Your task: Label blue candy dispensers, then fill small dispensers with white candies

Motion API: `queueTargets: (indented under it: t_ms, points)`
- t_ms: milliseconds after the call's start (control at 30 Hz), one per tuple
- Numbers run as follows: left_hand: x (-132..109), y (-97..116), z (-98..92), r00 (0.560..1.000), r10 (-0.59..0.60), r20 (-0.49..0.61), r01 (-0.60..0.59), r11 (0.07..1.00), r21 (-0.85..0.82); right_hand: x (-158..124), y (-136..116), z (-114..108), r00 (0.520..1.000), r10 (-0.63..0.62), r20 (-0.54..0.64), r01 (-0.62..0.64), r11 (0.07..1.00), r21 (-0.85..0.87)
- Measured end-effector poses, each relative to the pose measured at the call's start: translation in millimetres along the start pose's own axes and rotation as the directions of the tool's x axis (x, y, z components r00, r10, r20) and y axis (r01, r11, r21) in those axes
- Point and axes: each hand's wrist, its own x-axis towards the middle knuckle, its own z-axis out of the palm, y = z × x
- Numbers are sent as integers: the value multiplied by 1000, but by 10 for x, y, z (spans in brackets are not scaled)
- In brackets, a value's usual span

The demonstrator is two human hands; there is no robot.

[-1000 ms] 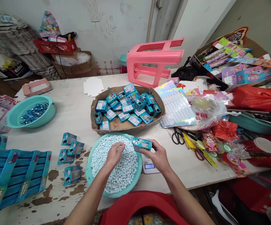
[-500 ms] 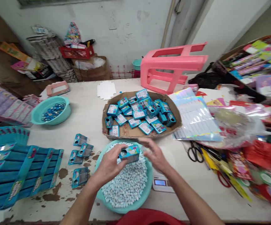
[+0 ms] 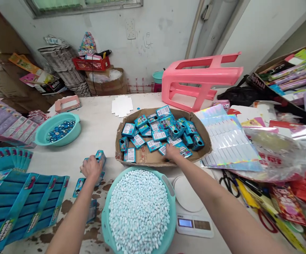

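My left hand [image 3: 91, 168] is over a small group of blue printed boxes on the table's left side. Its fingers are closed against a small blue box [image 3: 101, 157] with a round hole; another blue box [image 3: 78, 187] lies just below the hand. My right hand [image 3: 172, 152] reaches into a cardboard tray [image 3: 142, 159] of several such boxes and touches those near its front edge. Its fingertips are hidden, so its grip does not show. Directly in front of me, a turquoise basin [image 3: 171, 211] is full of pale blue and white pellets [image 3: 139, 211].
A white digital scale [image 3: 195, 225] stands right of the basin. Left are a bowl [image 3: 75, 132] of shiny blue pieces and stacked blue cartons [image 3: 23, 208]. A pink stool [image 3: 203, 76] lies behind the tray. Scissors [image 3: 229, 183] and packaging crowd the right.
My left hand has moved from above the basin to the boxes at the left, carrying the small blue box. My right hand has moved forward into the cardboard tray.
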Motion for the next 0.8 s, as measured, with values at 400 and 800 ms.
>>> queueTargets:
  t_ms: [400,800]
  points:
    - [-1480,-111,-77,920,366,-140,-376,723,-580,-167,-16,-204,991,82,108,-96,987,129]
    - [-2146,300,359,921,376,-98,-363,744,-560,-1755,107,-638,889,-436,-140,130,-53,990]
